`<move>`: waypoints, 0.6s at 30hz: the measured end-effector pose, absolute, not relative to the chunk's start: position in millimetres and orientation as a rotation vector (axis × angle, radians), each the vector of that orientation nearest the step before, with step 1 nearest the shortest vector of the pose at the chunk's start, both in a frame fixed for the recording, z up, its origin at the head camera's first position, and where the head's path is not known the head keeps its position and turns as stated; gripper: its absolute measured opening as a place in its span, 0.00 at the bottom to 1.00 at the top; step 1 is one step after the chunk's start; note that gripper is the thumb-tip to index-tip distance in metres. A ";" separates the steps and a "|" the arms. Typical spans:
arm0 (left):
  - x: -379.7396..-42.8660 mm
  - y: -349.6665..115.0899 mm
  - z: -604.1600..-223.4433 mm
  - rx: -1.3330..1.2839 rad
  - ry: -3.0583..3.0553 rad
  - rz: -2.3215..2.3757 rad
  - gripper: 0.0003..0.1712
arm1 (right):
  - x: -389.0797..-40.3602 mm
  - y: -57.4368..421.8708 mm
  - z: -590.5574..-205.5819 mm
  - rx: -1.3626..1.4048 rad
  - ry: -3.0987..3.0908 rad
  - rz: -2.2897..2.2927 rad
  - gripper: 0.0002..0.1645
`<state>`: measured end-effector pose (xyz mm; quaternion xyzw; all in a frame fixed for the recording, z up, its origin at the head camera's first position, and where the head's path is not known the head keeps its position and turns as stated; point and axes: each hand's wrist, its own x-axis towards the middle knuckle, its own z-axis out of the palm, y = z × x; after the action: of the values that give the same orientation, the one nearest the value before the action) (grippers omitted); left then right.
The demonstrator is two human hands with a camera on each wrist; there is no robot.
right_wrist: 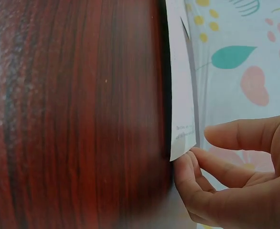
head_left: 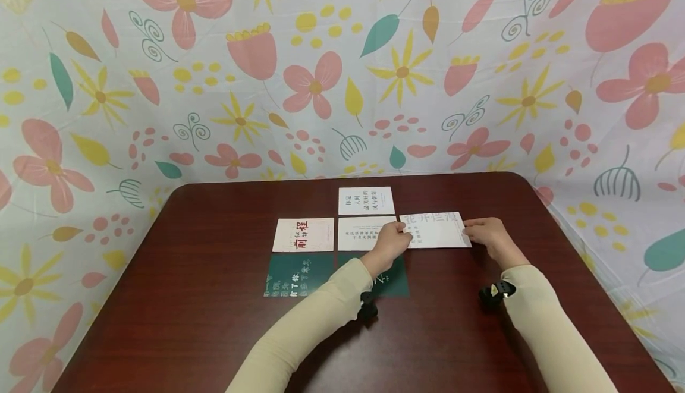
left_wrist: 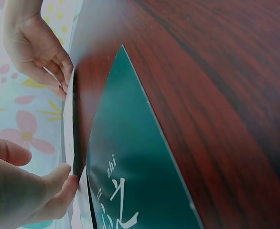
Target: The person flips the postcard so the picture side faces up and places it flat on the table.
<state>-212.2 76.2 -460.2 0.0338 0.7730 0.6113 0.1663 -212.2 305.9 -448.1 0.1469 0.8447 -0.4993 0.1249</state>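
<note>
A white card point(head_left: 436, 230) with grey Chinese characters sits between the two hands, on the right of a group of cards. Its left edge is held in the curled fingers of my left hand point(head_left: 392, 243). At the opposite edge the fingertips of my right hand point(head_left: 489, 237) hold the card's right end. Both wrist views show the card edge-on, with a dark shadow under it; whether it touches the table cannot be told. Under the left forearm lies a green card point(head_left: 396, 283) with white writing, partly hidden. Another white card point(head_left: 361, 232) is partly covered by the left hand.
Further left are a cream card point(head_left: 303, 235) with red characters and a green card point(head_left: 291, 271) with white text. One more white card point(head_left: 366, 201) lies at the back. All lie on a dark red-brown wooden table point(head_left: 176, 321), before a flower-printed cloth point(head_left: 316, 143).
</note>
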 end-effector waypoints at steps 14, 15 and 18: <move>-207.1 80.2 -455.3 0.130 2.227 1.682 0.25 | -212.2 307.8 -449.1 0.424 2.454 -1.441 0.30; -206.9 80.7 -455.4 0.128 2.226 1.681 0.25 | -212.1 307.8 -449.4 0.427 2.455 -1.437 0.30; -206.7 82.3 -455.7 0.120 2.226 1.681 0.25 | -211.7 308.1 -449.7 0.434 2.459 -1.439 0.30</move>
<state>-206.7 82.3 -455.7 0.0424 0.7852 0.5929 0.1737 -211.7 308.1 -449.7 0.1494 0.8461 -0.4950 0.1294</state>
